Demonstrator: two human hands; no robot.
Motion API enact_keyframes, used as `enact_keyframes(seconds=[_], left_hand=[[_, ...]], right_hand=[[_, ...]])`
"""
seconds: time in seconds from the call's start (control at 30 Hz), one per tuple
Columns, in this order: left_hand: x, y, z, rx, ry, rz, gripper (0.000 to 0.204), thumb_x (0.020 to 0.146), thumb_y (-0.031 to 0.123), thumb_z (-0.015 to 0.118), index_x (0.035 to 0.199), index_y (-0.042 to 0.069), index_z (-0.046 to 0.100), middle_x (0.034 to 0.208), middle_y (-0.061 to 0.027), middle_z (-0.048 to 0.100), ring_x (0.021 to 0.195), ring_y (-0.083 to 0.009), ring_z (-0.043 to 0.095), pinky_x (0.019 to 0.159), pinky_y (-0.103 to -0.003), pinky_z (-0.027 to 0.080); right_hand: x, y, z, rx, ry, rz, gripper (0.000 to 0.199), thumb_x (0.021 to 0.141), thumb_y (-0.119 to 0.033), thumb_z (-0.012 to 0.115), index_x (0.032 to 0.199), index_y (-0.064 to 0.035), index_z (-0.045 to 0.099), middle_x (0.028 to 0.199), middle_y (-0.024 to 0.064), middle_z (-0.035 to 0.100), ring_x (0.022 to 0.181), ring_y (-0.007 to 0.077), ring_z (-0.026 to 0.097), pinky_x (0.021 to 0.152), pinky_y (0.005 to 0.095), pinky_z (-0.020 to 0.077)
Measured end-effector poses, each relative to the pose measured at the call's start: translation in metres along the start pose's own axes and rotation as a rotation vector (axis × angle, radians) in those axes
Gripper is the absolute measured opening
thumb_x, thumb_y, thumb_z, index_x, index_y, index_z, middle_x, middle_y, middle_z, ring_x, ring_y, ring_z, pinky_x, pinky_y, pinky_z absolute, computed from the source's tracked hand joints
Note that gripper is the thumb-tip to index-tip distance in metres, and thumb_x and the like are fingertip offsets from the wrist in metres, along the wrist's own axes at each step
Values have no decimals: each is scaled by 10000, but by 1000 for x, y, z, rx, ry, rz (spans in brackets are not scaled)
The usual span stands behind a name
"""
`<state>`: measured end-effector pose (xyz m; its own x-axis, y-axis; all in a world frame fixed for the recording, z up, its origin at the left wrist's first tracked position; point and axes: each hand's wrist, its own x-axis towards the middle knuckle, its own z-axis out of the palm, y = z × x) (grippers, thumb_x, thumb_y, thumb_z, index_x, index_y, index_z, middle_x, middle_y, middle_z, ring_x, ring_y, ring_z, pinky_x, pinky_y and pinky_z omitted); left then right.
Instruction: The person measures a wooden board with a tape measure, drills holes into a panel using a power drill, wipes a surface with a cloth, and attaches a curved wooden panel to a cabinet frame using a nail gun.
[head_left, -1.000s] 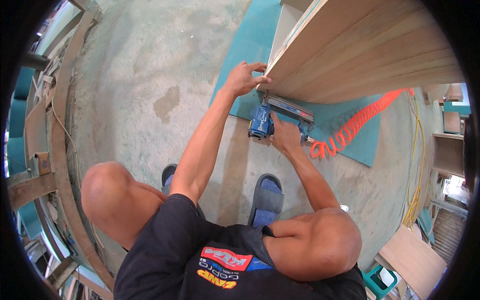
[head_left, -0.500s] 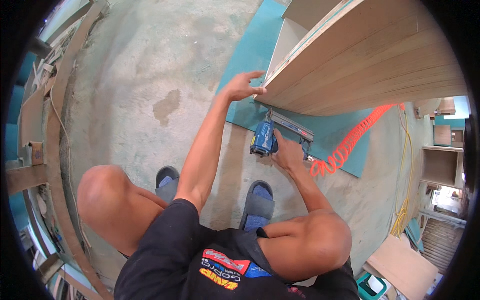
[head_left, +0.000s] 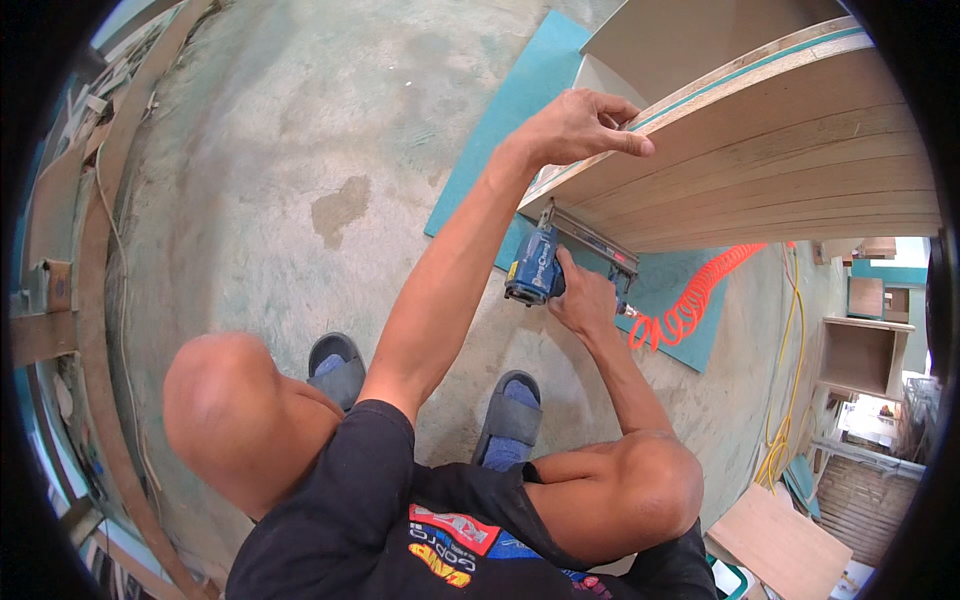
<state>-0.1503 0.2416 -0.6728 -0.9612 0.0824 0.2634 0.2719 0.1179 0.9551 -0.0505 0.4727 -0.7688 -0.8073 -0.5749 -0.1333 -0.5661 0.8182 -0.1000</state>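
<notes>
My left hand (head_left: 585,125) is hooked over the edge of a wooden cabinet panel (head_left: 760,150), with the thumb on its outer face and the fingers curled over the rim. Below it, my right hand (head_left: 588,297) is closed around the handle of a blue pneumatic nail gun (head_left: 533,268). The gun's nose is up at the panel's lower near corner; whether it touches, I cannot tell. A coiled orange air hose (head_left: 682,312) runs from the gun's rear toward the right. Under the cabinet lies a teal sheet (head_left: 505,140).
Concrete floor (head_left: 270,130) spreads to the left, with a wooden frame (head_left: 105,300) and scraps along that side. At the right are a yellow cable (head_left: 785,400), a loose wooden board (head_left: 780,545) and an open box-shaped cabinet (head_left: 862,357).
My left hand has moved right and up, from beside the panel's corner onto its edge. The nail gun's nose has come up closer to the panel's corner.
</notes>
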Motion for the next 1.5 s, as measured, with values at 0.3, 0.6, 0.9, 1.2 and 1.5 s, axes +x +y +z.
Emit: enact_keyframes(seconds=[0.3, 0.6, 0.9, 1.2, 1.5], left_hand=[[-2, 0, 0, -11, 22, -21, 640, 778, 556, 856, 1176, 63, 769, 1069, -129, 768, 1042, -259, 708, 920, -402, 548], [-9, 2, -15, -4, -3, -60, 717, 730, 569, 878, 1200, 42, 753, 1150, -164, 752, 1085, -296, 701, 963, -399, 532], [-22, 14, -16, -10, -11, -97, 697, 799, 573, 827, 1262, 60, 731, 1258, -173, 719, 1184, -285, 669, 1035, -387, 504], [-41, -79, -29, -615, 576, -162, 629, 1055, 598, 433, 1218, 51, 697, 1179, -114, 747, 1017, -196, 674, 865, -336, 496], [-72, -187, 31, -612, 585, -530, 527, 1056, 498, 486, 1185, 28, 686, 1099, -87, 744, 980, -185, 655, 858, -348, 495]], right_hand=[[2, -3, 4, -30, -36, 49, 727, 676, -196, 800, 1346, -148, 520, 930, 189, 741, 814, 410, 717, 715, 516, 570], [-6, -22, -32, -42, 50, 32, 773, 672, -193, 797, 1387, -165, 506, 925, 167, 747, 821, 408, 715, 708, 513, 562], [-12, -26, -37, -65, 47, 84, 722, 687, -182, 789, 1358, -169, 523, 906, 178, 742, 835, 409, 716, 711, 521, 554], [-15, -49, -76, -88, 279, -7, 670, 671, -179, 802, 1296, -170, 562, 759, 164, 715, 708, 384, 713, 619, 487, 551], [-24, -53, -104, -62, 301, 24, 712, 669, -211, 837, 1323, -179, 558, 751, 191, 709, 706, 407, 706, 621, 498, 539]])
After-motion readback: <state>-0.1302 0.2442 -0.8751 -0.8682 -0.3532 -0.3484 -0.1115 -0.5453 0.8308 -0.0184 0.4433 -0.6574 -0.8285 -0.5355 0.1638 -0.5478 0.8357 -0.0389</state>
